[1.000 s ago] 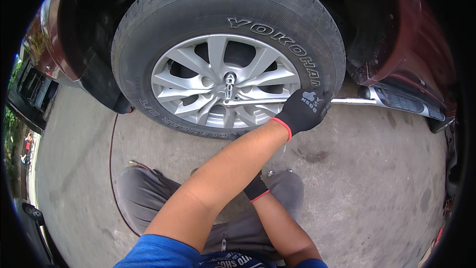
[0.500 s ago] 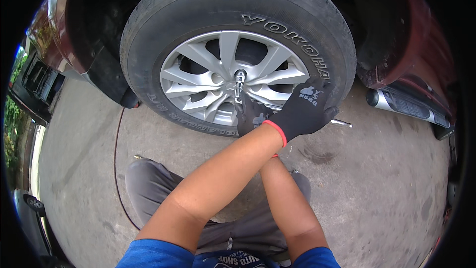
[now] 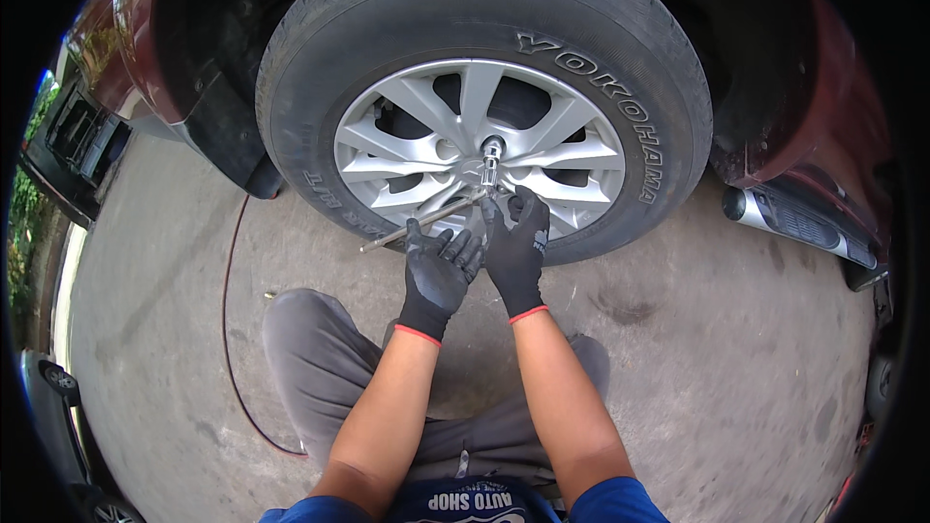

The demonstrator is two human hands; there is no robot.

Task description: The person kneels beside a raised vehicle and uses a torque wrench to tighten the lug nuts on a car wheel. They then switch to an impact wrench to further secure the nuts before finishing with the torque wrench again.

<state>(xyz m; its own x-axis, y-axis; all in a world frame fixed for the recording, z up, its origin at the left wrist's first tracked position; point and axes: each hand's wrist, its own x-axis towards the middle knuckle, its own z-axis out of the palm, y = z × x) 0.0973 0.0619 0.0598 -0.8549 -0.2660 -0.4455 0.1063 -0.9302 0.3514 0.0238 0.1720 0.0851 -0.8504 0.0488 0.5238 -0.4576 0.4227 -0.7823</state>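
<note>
A chrome socket wrench stands out from the wheel, its socket and extension [image 3: 491, 163] seated at a lug position beside the hub of the silver alloy rim [image 3: 475, 102]. Its long handle [image 3: 426, 217] slants down to the left. My right hand [image 3: 518, 250], in a black glove, has its fingers curled about the wrench head, which they partly hide. Just below the handle, my left hand [image 3: 436, 276], gloved alike, is palm up with its fingers apart. It grips nothing, and its fingertips come close to the handle.
The black tire [image 3: 310, 126] sits within the wheel well of a dark red vehicle [image 3: 145, 48]. A side step [image 3: 799, 223] juts out at right. A thin red hose [image 3: 228, 320] runs along the concrete floor [image 3: 165, 329] left of my bent knee [image 3: 315, 329].
The wrench handle has swung from pointing right to pointing left. My left hand has let go and moved left, uncrossing my forearms. My right hand stays at the wrench head.
</note>
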